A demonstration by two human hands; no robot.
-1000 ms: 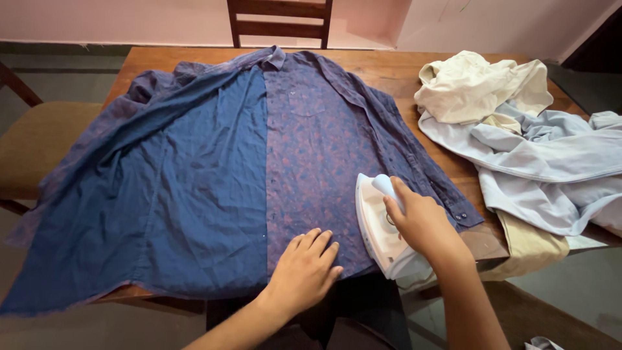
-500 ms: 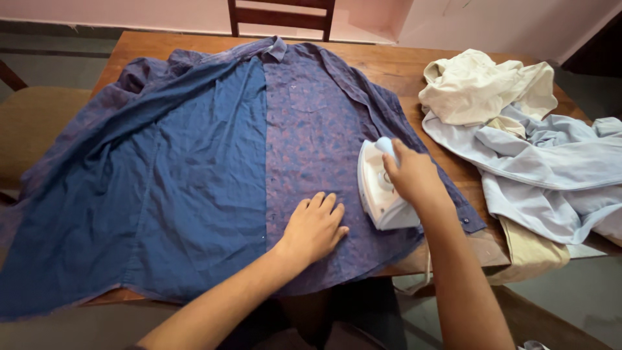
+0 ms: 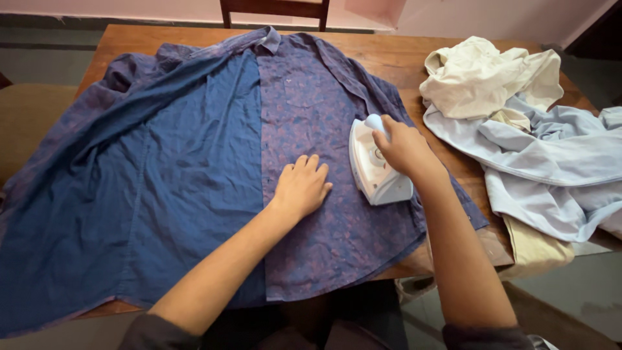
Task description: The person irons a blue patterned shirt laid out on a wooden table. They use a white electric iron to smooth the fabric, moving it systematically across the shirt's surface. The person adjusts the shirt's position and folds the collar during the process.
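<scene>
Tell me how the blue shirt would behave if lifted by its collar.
The blue shirt would probably hang limp: it drapes over the wooden table edge and wrinkles. It looks thin, so likely light. It might slide, unless the left hand and iron pin it.

Open shirt (image 3: 194, 168) lies flat over most of bench (image 3: 402, 65); room to pass left and toward collar. Right side blocked: heaped cream and pale-blue clothes (image 3: 518, 123). Chair back (image 3: 275, 10) stands beyond far edge.
</scene>
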